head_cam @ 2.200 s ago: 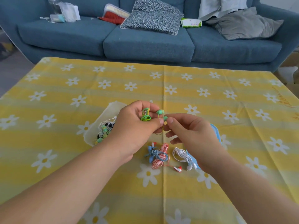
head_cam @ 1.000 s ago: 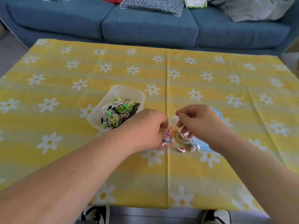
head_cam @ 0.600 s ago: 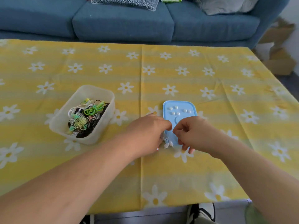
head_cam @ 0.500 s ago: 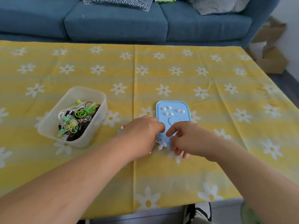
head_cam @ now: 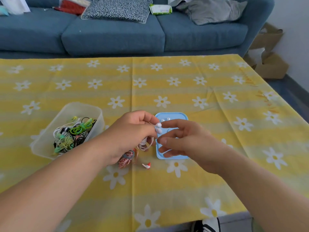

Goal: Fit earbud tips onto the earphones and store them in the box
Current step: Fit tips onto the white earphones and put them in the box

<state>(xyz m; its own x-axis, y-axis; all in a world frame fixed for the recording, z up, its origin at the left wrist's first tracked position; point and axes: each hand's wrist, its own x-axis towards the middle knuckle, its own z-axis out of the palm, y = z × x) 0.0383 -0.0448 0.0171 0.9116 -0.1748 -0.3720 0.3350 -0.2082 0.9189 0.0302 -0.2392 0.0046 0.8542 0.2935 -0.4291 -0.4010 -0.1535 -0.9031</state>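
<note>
Pinching a pair of white earphones (head_cam: 158, 127) between thumb and fingertips with the left hand (head_cam: 132, 131), the two buds poking out just past the fingers and the white cord (head_cam: 145, 144) dangling in loops beneath the palm. Hovering just beside them with the right hand (head_cam: 182, 139), fingers loosely spread and curled, thumb near the buds, holding nothing that can be made out. Floating over a light blue lid (head_cam: 173, 116), lying flat on the tablecloth (head_cam: 167, 84) with a few small white earbud tips (head_cam: 165, 119) resting near its far end. Lying below the left hand, a coiled red-and-blue earphone bundle (head_cam: 127, 158), its red-and-white bud (head_cam: 147, 165) resting apart on the cloth. Sitting further left, a translucent box (head_cam: 55, 129) holding a tangle of green, yellow, black and white earphones (head_cam: 73, 134). Stretching behind the table, a blue sofa (head_cam: 113, 34) strewn with a patterned cushion (head_cam: 117, 7).
</note>
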